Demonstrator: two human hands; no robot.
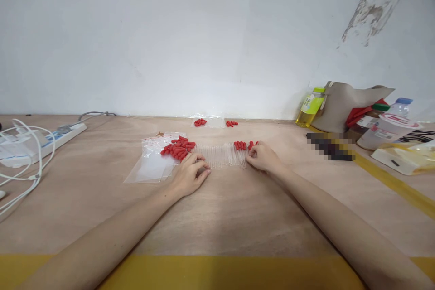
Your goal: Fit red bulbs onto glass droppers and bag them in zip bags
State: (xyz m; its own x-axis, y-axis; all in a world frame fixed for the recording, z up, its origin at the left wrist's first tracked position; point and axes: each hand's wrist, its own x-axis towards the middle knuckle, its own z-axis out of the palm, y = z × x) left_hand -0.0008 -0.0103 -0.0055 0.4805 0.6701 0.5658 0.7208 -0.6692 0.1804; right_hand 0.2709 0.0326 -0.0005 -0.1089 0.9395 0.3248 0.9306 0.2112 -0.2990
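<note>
A row of thin clear dropper tubes (217, 156) lies side by side on the wooden table in front of me. At the row's right end, several tubes carry red rubber bulbs (239, 145). My right hand (263, 157) is closed in a pinch there, on a red-bulbed dropper partly hidden by the fingers. My left hand (192, 174) rests at the row's left end, thumb apart from its loosely bent fingers, with nothing visible in it. Beside its fingertips is a pile of loose red bulbs (177, 148), lying partly on clear plastic bags (146, 167).
Two small groups of red bulbs (200, 122) lie on clear plastic by the wall. On the left are a power strip (64, 138) and white cables (40, 158). Bottles, including a yellow one (308, 108), a grey bag (336, 111) and a plastic cup (384, 131) stand right.
</note>
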